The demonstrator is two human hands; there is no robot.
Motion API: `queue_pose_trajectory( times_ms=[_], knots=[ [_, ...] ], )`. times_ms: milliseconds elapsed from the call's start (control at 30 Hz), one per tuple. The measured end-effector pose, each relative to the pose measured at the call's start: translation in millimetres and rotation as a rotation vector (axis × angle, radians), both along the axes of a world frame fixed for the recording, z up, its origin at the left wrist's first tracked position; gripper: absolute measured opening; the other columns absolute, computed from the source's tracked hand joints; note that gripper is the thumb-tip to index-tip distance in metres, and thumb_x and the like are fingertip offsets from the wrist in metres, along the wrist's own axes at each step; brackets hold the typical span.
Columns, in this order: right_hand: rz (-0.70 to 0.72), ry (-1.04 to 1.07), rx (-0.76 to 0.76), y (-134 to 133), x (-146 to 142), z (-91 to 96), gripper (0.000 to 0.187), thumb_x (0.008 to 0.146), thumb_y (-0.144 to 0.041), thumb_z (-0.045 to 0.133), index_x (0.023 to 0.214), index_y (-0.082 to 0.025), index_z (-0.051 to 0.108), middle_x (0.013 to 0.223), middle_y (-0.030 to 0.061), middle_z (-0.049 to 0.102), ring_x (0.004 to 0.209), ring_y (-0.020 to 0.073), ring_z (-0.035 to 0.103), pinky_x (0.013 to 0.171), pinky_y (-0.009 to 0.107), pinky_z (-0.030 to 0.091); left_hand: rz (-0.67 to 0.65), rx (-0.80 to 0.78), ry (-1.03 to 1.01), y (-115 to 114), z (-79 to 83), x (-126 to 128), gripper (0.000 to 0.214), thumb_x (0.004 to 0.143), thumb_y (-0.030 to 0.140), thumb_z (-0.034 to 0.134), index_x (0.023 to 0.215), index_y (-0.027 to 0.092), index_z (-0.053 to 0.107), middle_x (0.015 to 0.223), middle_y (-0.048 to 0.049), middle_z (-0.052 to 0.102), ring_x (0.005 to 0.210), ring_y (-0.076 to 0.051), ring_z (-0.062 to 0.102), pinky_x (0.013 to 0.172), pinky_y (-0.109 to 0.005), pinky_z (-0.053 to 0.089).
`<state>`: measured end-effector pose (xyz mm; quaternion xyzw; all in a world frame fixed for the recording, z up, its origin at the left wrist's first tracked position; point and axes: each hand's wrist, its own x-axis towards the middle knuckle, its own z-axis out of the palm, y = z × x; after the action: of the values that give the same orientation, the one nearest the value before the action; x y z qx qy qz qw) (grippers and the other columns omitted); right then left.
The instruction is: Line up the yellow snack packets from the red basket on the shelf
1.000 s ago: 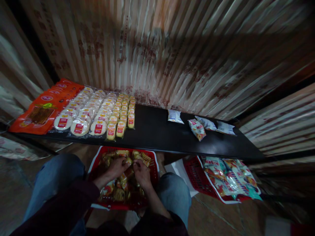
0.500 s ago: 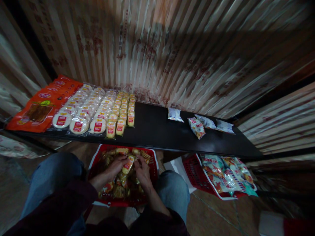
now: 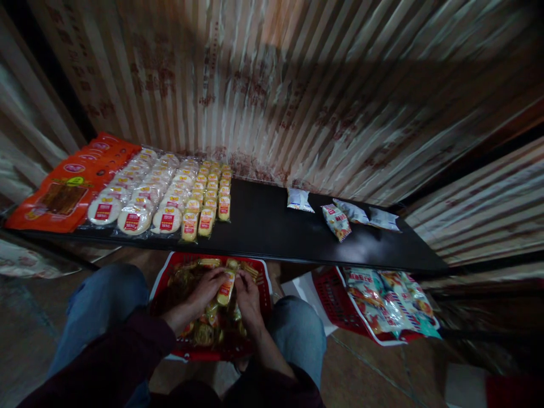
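Between my two hands is a small yellow snack packet (image 3: 226, 288) with a red and white label, held upright over the red basket (image 3: 269, 283). My left hand (image 3: 208, 290) pinches its left edge near the top. On its other side, my right hand (image 3: 247, 293) grips the right edge with closed fingers. Many similar golden packets (image 3: 204, 334) lie loose in the basket below. On the black shelf just ahead, rows of matching yellow packets (image 3: 206, 221) stand with their labels facing me.
Left on the shelf (image 3: 263, 232) are white round cakes (image 3: 166, 219) in rows and orange bags (image 3: 63, 195). Several small bags (image 3: 336, 221) lie at its right. A second red basket (image 3: 327, 294) full of snack bags stands below right. My knees flank the first basket.
The yellow packet has moved slightly right and turned more upright between my hands. The whole view has shifted a little.
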<state>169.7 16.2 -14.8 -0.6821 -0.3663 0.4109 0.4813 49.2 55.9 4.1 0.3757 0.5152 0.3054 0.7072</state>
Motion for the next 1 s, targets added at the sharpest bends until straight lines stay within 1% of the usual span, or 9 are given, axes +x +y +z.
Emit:
queue_pose_trajectory(
  times_ms=[133, 267, 367, 467, 667, 767, 833, 900, 1000],
  knots=[
    [-0.016, 0.115, 0.014, -1, -1, 9.7, 0.028, 0.079, -0.047, 0.052, 0.086, -0.021, 0.06, 0.084, 0.0029, 0.068, 0.08, 0.0192, 0.063, 0.075, 0.031, 0.05, 0.049, 0.01, 0.019, 0, 7.4, 5, 0.039, 0.061, 0.04, 0.065, 0.09, 0.013, 0.067, 0.088, -0.0074, 0.072, 0.08, -0.021, 0.065, 0.074, -0.03, 0.047],
    [-0.027, 0.085, 0.042, -2, -1, 13.4, 0.03, 0.081, -0.049, 0.051, 0.087, -0.021, 0.062, 0.084, 0.0025, 0.068, 0.08, 0.0187, 0.063, 0.074, 0.029, 0.05, 0.054, 0.041, -0.021, -2, 16.4, 7, 0.035, 0.06, 0.043, 0.067, 0.081, 0.015, 0.065, 0.082, -0.0051, 0.07, 0.078, -0.02, 0.064, 0.073, -0.028, 0.047],
    [-0.039, 0.021, 0.044, -3, -2, 12.9, 0.033, 0.082, -0.051, 0.049, 0.091, -0.022, 0.063, 0.089, 0.0039, 0.069, 0.084, 0.0194, 0.063, 0.074, 0.028, 0.05, 0.1, 0.018, -0.066, -2, 19.9, 7, 0.037, 0.059, 0.042, 0.068, 0.085, 0.015, 0.065, 0.085, -0.0049, 0.071, 0.079, -0.019, 0.064, 0.074, -0.028, 0.048],
    [-0.019, 0.021, 0.022, -5, -4, 13.5, 0.038, 0.084, -0.054, 0.046, 0.09, -0.021, 0.065, 0.087, 0.005, 0.07, 0.081, 0.0195, 0.064, 0.07, 0.028, 0.05, 0.179, -0.01, -0.087, 1, 22.0, 6, 0.041, 0.058, 0.043, 0.07, 0.088, 0.015, 0.066, 0.087, -0.0056, 0.071, 0.079, -0.019, 0.064, 0.072, -0.027, 0.048],
    [0.11, 0.284, -0.13, -8, -14, 19.1, 0.049, 0.083, -0.061, 0.042, 0.101, -0.021, 0.062, 0.082, 0.0055, 0.07, 0.071, 0.0191, 0.066, 0.059, 0.028, 0.049, 0.238, -0.161, -0.164, 2, 22.3, 8, 0.049, 0.055, 0.044, 0.074, 0.094, 0.016, 0.066, 0.084, -0.0048, 0.071, 0.071, -0.017, 0.064, 0.059, -0.025, 0.047],
    [0.124, 0.418, -0.157, -9, -17, 21.2, 0.052, 0.077, -0.065, 0.047, 0.1, -0.02, 0.058, 0.082, 0.0054, 0.07, 0.068, 0.018, 0.065, 0.055, 0.026, 0.047, 0.242, -0.198, -0.196, 0, 17.4, 11, 0.047, 0.054, 0.045, 0.075, 0.089, 0.016, 0.067, 0.082, -0.005, 0.072, 0.074, -0.017, 0.064, 0.061, -0.025, 0.047],
    [0.106, 0.464, -0.145, -9, -17, 21.7, 0.049, 0.074, -0.063, 0.052, 0.098, -0.02, 0.057, 0.083, 0.0047, 0.069, 0.068, 0.0176, 0.065, 0.055, 0.025, 0.047, 0.245, -0.187, -0.189, -2, 13.9, 12, 0.046, 0.054, 0.047, 0.075, 0.087, 0.016, 0.067, 0.082, -0.0054, 0.072, 0.078, -0.018, 0.065, 0.066, -0.026, 0.048],
    [0.071, 0.427, -0.123, -10, -16, 21.6, 0.044, 0.075, -0.059, 0.055, 0.096, -0.02, 0.057, 0.085, 0.0039, 0.069, 0.071, 0.0175, 0.065, 0.056, 0.024, 0.047, 0.239, -0.138, -0.135, -2, 11.6, 12, 0.045, 0.056, 0.05, 0.073, 0.086, 0.016, 0.066, 0.085, -0.0059, 0.072, 0.081, -0.019, 0.065, 0.07, -0.027, 0.049],
    [0.033, 0.242, -0.068, -11, -14, 20.5, 0.038, 0.077, -0.054, 0.056, 0.094, -0.021, 0.058, 0.087, 0.0027, 0.068, 0.075, 0.0169, 0.063, 0.062, 0.025, 0.047, 0.231, -0.037, -0.011, -2, 10.9, 9, 0.044, 0.058, 0.053, 0.07, 0.084, 0.017, 0.065, 0.088, -0.0063, 0.071, 0.087, -0.021, 0.064, 0.077, -0.029, 0.047]
  ],
)
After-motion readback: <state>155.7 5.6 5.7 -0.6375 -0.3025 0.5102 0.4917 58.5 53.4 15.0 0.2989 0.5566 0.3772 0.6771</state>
